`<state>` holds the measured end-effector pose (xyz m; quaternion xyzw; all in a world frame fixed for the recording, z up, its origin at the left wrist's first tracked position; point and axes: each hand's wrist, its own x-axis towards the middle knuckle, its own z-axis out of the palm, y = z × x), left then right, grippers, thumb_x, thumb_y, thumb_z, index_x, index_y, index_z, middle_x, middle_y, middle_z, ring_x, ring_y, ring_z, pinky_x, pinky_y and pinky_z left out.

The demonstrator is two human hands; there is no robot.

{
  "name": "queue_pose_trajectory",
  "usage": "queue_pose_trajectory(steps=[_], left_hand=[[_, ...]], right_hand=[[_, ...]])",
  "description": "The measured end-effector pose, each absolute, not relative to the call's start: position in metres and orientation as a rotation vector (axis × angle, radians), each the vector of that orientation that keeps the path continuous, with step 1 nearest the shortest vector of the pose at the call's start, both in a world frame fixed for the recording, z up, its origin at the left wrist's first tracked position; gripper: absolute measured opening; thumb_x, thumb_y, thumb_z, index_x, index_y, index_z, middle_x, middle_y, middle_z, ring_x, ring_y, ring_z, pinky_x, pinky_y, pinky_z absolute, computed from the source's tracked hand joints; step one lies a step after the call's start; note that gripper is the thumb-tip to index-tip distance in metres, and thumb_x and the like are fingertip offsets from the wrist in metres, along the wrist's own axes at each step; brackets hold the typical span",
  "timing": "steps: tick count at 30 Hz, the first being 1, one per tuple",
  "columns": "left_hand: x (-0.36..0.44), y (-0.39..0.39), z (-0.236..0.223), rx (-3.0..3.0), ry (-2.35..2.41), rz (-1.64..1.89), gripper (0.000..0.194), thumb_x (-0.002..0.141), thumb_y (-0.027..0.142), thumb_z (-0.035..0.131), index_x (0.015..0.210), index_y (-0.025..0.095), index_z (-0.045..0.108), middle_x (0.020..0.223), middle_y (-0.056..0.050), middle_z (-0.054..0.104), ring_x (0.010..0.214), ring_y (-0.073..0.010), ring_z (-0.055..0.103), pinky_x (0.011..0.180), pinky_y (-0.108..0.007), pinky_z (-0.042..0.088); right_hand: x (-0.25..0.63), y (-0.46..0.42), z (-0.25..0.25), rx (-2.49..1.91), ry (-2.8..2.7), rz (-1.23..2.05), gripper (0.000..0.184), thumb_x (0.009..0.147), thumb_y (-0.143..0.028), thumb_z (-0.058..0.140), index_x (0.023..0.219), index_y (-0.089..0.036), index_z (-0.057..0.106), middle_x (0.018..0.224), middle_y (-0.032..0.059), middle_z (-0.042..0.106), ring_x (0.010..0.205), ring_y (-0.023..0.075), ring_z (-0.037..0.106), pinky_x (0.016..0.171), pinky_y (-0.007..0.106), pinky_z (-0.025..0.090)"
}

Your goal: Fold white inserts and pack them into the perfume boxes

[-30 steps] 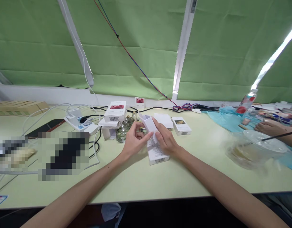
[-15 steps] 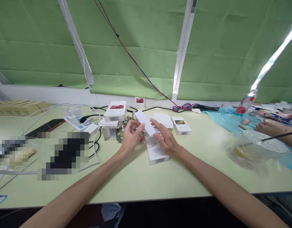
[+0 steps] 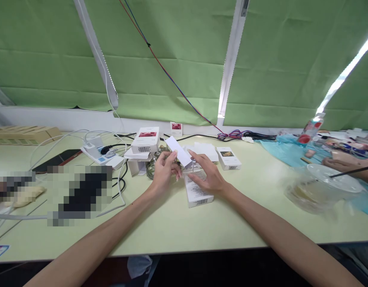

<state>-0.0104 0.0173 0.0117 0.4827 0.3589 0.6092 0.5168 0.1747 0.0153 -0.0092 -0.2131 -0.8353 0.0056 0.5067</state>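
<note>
A narrow white card-like piece (image 3: 178, 151), perhaps a slim box, is pinched between the thumb and fingers of my left hand (image 3: 163, 172). Close to its lower right end is my right hand (image 3: 212, 176), with thumb and fingers spread apart. Something small and clear shows between those fingers, too small to name. Under my right hand lies a white printed box (image 3: 199, 194) with a barcode on its near side. Behind my left hand sit shiny greenish items (image 3: 151, 169), partly hidden.
A white box with a red picture (image 3: 145, 138) rests on other white cartons at the left. To the right lies a white box with a yellow picture (image 3: 228, 158). A lidded plastic cup (image 3: 333, 179) and another person's hand (image 3: 336, 163) are farther right. Cables and a power strip (image 3: 95, 153) occupy the left.
The white piece has shifted slightly left and turned with my left hand. My right thumb has dropped away from its lower end, and the right hand has spread wider.
</note>
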Motion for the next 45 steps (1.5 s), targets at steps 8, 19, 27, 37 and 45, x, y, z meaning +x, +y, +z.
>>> queue_pose_trajectory(steps=[8,19,27,37,45], left_hand=[[-0.0082,0.0166,0.0145,1.137,0.891,1.511,0.051,0.070,0.058,0.078,0.084,0.023,0.043,0.051,0.007,0.057,0.035,-0.0134,0.054,0.030,-0.021,0.038],[-0.0079,0.0159,0.0113,1.213,0.923,1.523,0.049,0.072,0.058,0.076,0.086,0.024,0.044,0.048,0.006,0.058,0.035,-0.0147,0.054,0.031,-0.021,0.038],[-0.0070,0.0172,0.0131,1.166,0.908,1.557,0.052,0.068,0.057,0.080,0.084,0.022,0.045,0.059,0.003,0.064,0.045,-0.0151,0.061,0.037,-0.022,0.043],[-0.0076,0.0162,0.0127,1.185,0.893,1.561,0.050,0.069,0.056,0.080,0.085,0.021,0.047,0.065,0.002,0.067,0.051,-0.0153,0.065,0.044,-0.024,0.050],[-0.0081,0.0163,0.0089,1.206,0.889,1.567,0.048,0.073,0.055,0.078,0.088,0.021,0.047,0.068,0.001,0.068,0.054,-0.0158,0.066,0.048,-0.026,0.054]], right_hand=[[0.1707,0.0186,-0.0117,-0.562,-1.882,-0.191,0.049,0.089,-0.028,0.069,0.133,-0.023,0.049,0.127,0.0137,0.068,0.094,0.0228,0.068,0.082,0.040,0.059],[0.1701,0.0204,-0.0124,-0.521,-1.904,-0.287,0.012,0.090,-0.012,0.057,0.092,-0.023,0.051,0.125,0.0162,0.068,0.095,0.0224,0.068,0.078,0.041,0.058],[0.1711,0.0174,-0.0096,-0.493,-1.961,-0.254,0.010,0.093,-0.011,0.052,0.095,-0.021,0.053,0.126,0.0173,0.067,0.102,0.0235,0.065,0.084,0.042,0.057],[0.1731,0.0164,-0.0088,-0.488,-1.983,-0.163,0.011,0.096,-0.012,0.049,0.094,-0.022,0.052,0.131,0.0170,0.063,0.114,0.0253,0.062,0.089,0.046,0.056],[0.1742,0.0166,-0.0093,-0.500,-1.989,-0.095,0.013,0.098,-0.012,0.047,0.092,-0.023,0.051,0.132,0.0162,0.061,0.119,0.0250,0.060,0.094,0.047,0.056]])
